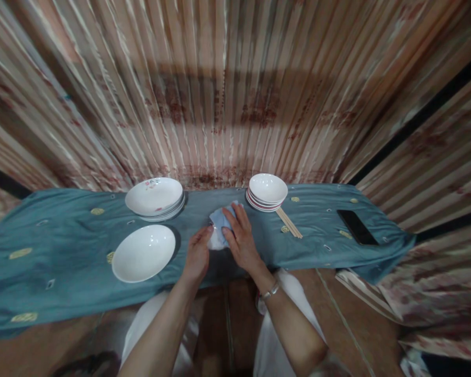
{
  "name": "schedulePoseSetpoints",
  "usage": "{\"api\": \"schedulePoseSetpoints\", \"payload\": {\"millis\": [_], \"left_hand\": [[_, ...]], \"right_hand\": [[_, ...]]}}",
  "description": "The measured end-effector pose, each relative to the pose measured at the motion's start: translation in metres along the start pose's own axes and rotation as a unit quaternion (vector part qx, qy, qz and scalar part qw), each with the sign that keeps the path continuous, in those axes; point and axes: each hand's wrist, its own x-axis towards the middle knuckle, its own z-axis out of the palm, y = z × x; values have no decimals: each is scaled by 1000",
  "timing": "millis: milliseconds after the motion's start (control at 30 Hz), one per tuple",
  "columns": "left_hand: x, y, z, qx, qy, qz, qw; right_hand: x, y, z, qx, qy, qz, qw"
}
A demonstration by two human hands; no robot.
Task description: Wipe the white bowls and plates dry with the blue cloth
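Over the near middle of the table, my left hand [198, 254] is closed on the left edge of a small white bowl [216, 241], thumb on top. My right hand [240, 235] is closed on a light blue cloth [219, 217] and presses it against the bowl. Cloth and fingers cover most of the bowl. To the right of my hands, a stack of small white bowls [267, 188] stands beside several wooden chopsticks [289, 224]. Left of them sit a stack of white plates with a floral print [155, 198] and a single white dish [144, 254].
A teal patterned cloth [317, 251] covers the narrow table. At its right end lies a black phone [357, 226]. Pleated floral curtains [220, 94] hang right behind the table, and dark poles stand on both sides.
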Motion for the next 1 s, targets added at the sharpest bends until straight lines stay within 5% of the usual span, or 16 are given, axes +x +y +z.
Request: {"api": "schedulePoseSetpoints", "payload": {"millis": [300, 500, 700, 833, 1000], "left_hand": [[-2, 6, 6, -10, 23, -10, 1000], [1, 1, 4, -7, 15, -6, 1000], [3, -3, -5, 34, -5, 32, 999], [3, -2, -4, 36, -3, 39, 999], [0, 4, 4, 11, 11, 9, 1000]], "right_hand": [[9, 43, 8, 191, 81, 153, 966], [0, 11, 2, 8, 42, 33, 999], [-4, -20, 4, -195, -42, -59, 978], [-1, -16, 0, -178, -39, -60, 981], [3, 2, -6, -16, 10, -4, 1000]]}}
